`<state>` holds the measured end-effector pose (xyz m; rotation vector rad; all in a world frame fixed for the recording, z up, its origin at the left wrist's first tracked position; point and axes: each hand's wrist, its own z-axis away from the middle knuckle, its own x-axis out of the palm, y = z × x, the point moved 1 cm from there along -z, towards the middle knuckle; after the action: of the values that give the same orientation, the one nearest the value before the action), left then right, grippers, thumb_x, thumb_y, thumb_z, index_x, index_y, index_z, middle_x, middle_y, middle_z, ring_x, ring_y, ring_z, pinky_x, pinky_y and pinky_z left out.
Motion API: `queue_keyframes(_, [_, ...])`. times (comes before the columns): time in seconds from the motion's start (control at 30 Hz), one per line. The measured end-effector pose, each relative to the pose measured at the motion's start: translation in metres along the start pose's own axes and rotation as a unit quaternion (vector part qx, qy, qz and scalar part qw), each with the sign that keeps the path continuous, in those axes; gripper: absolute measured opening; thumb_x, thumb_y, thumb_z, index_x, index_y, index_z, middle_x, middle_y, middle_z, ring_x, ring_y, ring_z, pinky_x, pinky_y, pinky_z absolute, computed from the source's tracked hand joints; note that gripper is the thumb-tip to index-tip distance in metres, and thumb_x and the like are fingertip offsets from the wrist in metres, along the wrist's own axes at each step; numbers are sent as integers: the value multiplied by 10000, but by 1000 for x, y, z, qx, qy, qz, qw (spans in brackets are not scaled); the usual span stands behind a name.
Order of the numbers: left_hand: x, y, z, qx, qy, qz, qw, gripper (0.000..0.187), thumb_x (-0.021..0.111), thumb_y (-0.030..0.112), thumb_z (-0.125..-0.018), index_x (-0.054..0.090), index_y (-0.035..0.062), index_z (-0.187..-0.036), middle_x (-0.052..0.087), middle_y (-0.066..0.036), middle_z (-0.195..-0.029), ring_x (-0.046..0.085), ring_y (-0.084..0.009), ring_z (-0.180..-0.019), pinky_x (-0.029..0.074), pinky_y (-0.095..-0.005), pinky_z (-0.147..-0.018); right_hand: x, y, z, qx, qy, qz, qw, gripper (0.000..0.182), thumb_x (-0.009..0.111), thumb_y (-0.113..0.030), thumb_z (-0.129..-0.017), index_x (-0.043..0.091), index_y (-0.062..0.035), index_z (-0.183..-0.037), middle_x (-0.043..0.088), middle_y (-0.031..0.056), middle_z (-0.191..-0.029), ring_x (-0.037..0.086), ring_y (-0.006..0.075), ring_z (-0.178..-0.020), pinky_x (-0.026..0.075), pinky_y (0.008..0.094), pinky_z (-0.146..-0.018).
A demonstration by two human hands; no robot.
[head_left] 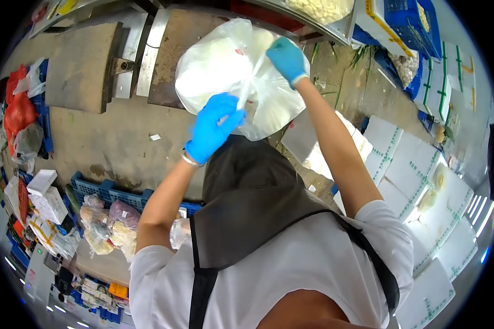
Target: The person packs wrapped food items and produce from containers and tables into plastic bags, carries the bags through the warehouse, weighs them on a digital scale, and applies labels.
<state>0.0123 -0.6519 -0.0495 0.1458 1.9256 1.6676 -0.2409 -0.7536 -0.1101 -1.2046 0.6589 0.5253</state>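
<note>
A large white translucent plastic bag (211,68), bulging with pale contents, sits on a worn brown platform (173,55). My left hand (218,123), in a blue glove, is closed on a twisted strip of the bag's plastic at its near side. My right hand (287,57), in a teal-blue glove, is curled against the bag's far right side and grips the plastic there. What fills the bag cannot be made out.
Another brown platform (85,68) stands to the left. Bagged goods (118,219) lie by a blue pallet (107,189). White foam boxes (417,175) are stacked at the right. A metal shelf (313,22) runs along the top. Green scraps litter the floor.
</note>
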Motion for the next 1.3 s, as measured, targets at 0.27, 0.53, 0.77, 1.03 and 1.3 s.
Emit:
queue_keyframes(0.27, [39, 29, -66, -92, 121, 216, 964, 558, 403, -97, -900, 395, 63, -1434, 491, -43, -1393, 542, -120, -1078, 415, -245, -948, -62, -63, 76, 122, -276, -510, 806, 312, 541, -141, -909, 620, 30, -1157, 651, 101, -1085, 595, 173, -1050, 467, 296, -935])
queue_keyframes(0.53, [29, 19, -68, -114, 37, 214, 969, 443, 538, 34, -922, 493, 60, -1362, 588, -23, -1167, 521, -77, -951, 446, -229, -818, -35, -45, 86, -8, -190, -310, 931, 267, 631, -50, -836, 642, -2, -1099, 661, 34, -957, 593, 103, -862, 479, 256, -809])
queue_keyframes(0.77, [40, -24, -9, -82, -42, 91, 992, 233, 748, 216, -776, 623, 75, -914, 567, -33, -814, 527, -140, -762, 439, -287, -704, 24, 10, 23, -15, -2, -62, 998, 175, 644, -136, -776, 648, -116, -949, 645, 74, -807, 616, 176, -702, 479, 296, -672])
queue_keyframes(1.03, [23, -30, -21, -186, 38, -52, 980, 246, 648, 328, -799, 661, 84, -775, 619, -122, -743, 585, -313, -667, 474, -403, -647, -2, -47, 52, -174, 169, 43, 969, 266, 620, -183, -793, 615, -153, -1057, 639, 87, -795, 615, 264, -645, 489, 382, -654])
queue_keyframes(1.3, [35, 3, 4, 32, 10, -220, 975, 85, 615, 181, -852, 650, 105, -837, 626, -71, -915, 561, -284, -838, 445, -391, -732, 53, 2, 1, -52, 11, 164, 985, 186, 590, -204, -822, 614, -133, -992, 669, 149, -889, 640, 351, -803, 495, 427, -728])
